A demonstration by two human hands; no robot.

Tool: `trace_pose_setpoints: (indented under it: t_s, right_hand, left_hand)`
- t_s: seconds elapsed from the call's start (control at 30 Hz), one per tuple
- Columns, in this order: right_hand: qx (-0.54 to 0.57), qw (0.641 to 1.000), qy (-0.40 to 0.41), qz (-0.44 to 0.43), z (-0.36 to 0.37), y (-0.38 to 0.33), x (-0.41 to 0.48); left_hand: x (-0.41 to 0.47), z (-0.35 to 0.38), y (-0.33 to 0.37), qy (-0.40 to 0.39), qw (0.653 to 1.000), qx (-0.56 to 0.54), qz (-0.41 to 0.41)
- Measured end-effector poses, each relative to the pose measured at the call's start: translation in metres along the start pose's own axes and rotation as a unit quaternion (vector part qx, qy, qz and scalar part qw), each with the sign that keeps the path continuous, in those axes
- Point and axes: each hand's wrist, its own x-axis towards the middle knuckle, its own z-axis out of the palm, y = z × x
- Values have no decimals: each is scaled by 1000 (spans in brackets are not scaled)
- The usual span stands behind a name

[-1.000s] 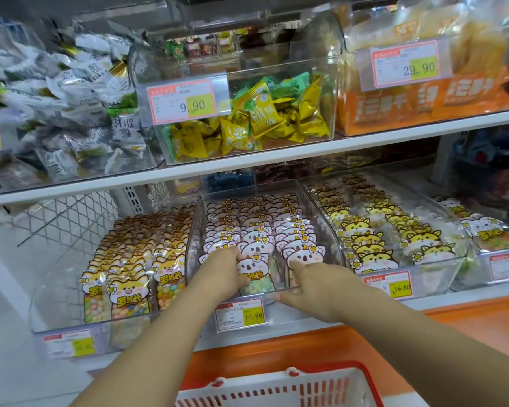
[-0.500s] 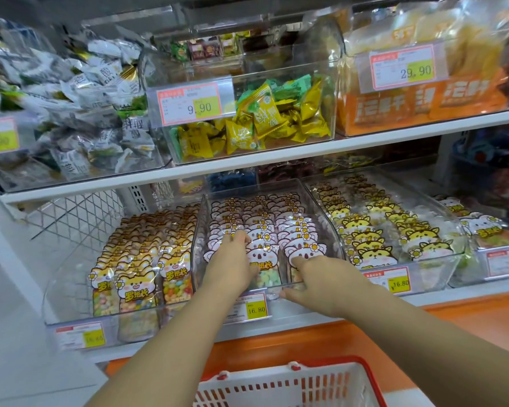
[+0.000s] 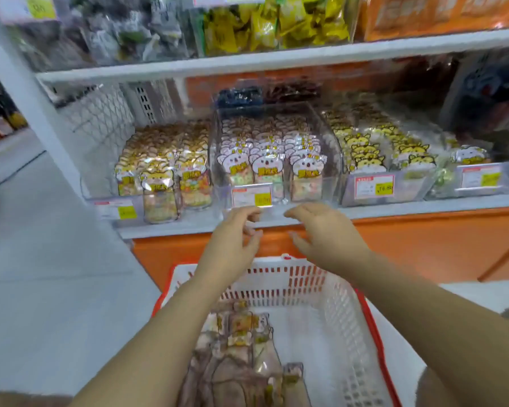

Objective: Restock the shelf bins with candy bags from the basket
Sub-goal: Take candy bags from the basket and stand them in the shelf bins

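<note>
Left hand (image 3: pixel 235 237) and right hand (image 3: pixel 327 230) hover side by side, fingers loosely spread and holding nothing, just before the full middle bin (image 3: pixel 334 171), with candy bags (image 3: pixel 241 342) lying in the near basket (image 3: pixel 335 312) below.

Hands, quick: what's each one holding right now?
Left hand: open, fingers loosely curled, holding nothing.
Right hand: open, holding nothing.

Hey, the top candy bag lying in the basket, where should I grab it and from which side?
Take the top candy bag by its printed header end, the one nearest the shelf. It lies flat atop the others in the basket, so come straight down from above and pinch across that end. The open left hand is closest, I think.
</note>
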Motion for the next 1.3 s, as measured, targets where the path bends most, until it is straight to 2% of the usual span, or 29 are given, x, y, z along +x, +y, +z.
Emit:
trace_pose_setpoints:
  t_s: [0.1, 0.23, 0.33, 0.4, 0.5, 0.63, 0.73, 0.8, 0.87, 0.93, 1.0, 1.13, 1.23, 1.3]
  right_hand:
    - [9, 994, -101, 31, 40, -16, -26]
    - [49, 970, -223, 82, 108, -18, -60]
    - [69, 929, -338, 138, 156, -3, -82]
    - [80, 894, -406, 174, 181, 9, -95]
    - [100, 854, -462, 218, 210, 21, -111]
    - [146, 801, -495, 302, 243, 23, -136]
    - [227, 747, -466, 417, 261, 18, -149]
    - [283, 693, -436, 499, 271, 16, -154]
    - [323, 631, -412, 572, 281, 14, -159]
    - [348, 589, -382, 621, 293, 15, -163]
    - [341, 593, -370, 629, 302, 18, -165]
    - [293, 662, -386, 572, 307, 24, -162]
    - [279, 693, -397, 533, 309, 22, -164]
    - [287, 697, -394, 525, 307, 16, -164]
  left_hand:
    - [-50, 17, -35, -43, 996, -6, -82]
    - [-98, 34, -90, -109, 978, 52, -167]
    - [-125, 43, -132, -153, 960, 86, -217]
    - [-138, 53, -154, -216, 939, 121, -237]
    - [-152, 71, -171, -313, 904, 119, -266]
    - [-175, 91, -191, -353, 882, 130, -285]
    - [-184, 101, -196, -384, 859, 124, -314]
    - [-184, 107, -197, -384, 849, 129, -339]
    - [-184, 112, -200, -361, 854, 123, -353]
    - [-184, 113, -203, -346, 854, 118, -370]
    - [-184, 114, -203, -348, 849, 122, -378]
    - [-184, 118, -199, -352, 841, 144, -383]
    - [-185, 121, -200, -335, 850, 136, -384]
    - [-184, 122, -199, -328, 852, 130, -388]
